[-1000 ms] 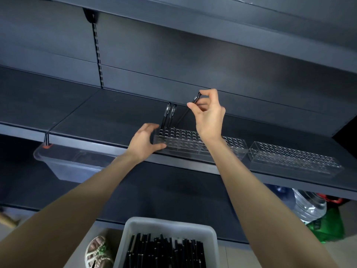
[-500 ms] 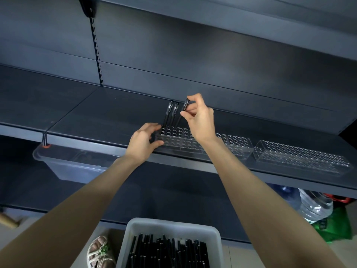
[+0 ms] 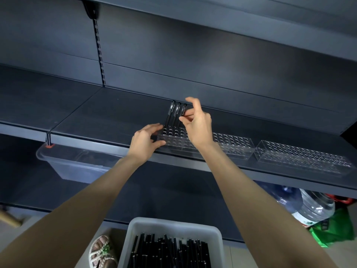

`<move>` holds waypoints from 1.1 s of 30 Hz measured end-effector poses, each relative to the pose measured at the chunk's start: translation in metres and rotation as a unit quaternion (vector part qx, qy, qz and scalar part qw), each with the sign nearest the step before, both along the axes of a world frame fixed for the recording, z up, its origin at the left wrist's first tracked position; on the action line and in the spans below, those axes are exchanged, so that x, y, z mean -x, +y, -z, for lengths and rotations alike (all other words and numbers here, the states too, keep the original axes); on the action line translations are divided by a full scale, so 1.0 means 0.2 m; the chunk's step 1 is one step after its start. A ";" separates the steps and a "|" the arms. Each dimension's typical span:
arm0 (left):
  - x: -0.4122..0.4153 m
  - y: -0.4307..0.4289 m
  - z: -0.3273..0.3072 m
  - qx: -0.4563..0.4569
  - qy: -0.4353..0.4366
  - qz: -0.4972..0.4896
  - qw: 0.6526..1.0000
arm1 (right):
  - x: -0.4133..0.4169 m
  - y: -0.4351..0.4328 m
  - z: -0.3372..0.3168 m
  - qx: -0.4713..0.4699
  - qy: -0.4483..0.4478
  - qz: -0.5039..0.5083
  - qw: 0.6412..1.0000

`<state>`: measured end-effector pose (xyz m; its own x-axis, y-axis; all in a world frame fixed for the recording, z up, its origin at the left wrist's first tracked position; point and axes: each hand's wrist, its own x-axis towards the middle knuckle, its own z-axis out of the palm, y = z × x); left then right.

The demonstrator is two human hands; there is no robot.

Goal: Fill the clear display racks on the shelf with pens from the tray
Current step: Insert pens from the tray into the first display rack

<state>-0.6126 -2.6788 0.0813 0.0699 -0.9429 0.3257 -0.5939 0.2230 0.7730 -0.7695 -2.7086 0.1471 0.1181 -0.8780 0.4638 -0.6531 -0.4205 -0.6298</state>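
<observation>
Three black pens (image 3: 176, 115) stand side by side in the back row of holes at the left end of a clear rack (image 3: 233, 144), leaning slightly to the right (white print shows on their caps, too small to read). The rack lies along the front of a dark shelf (image 3: 96, 120), and a second clear rack (image 3: 301, 157) sits just beside it to the right, its holes unfilled. The right hand (image 3: 199, 126) is at the rightmost pen, index finger lifted and the curled lower fingertips against the barrel; whether they pinch it or merely touch it cannot be told. The left hand (image 3: 144, 142) holds the rack's left end, thumb on the front wall and fingers over the top edge. Below, a grey tray (image 3: 173, 225) holds a heap of loose pens (image 3: 170, 254). A clear bin (image 3: 73, 163) sits below the shelf at left, large water bottles (image 3: 316, 207) and a green bag (image 3: 336, 229) stand at right, and a sandal (image 3: 102, 252) shows beside the tray.
</observation>
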 end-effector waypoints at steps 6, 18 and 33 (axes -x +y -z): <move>0.00 0.05 -0.03 -0.021 -0.001 -0.013 1.000 | 0.02 0.07 -0.03 -0.020 -0.015 0.013 1.000; 0.07 0.60 0.24 -0.078 -0.155 0.045 0.984 | 0.32 0.71 0.47 -0.134 0.116 0.014 0.984; 0.23 1.17 1.14 -0.394 -0.279 0.135 0.865 | 0.51 1.37 1.50 -0.485 0.193 0.027 0.853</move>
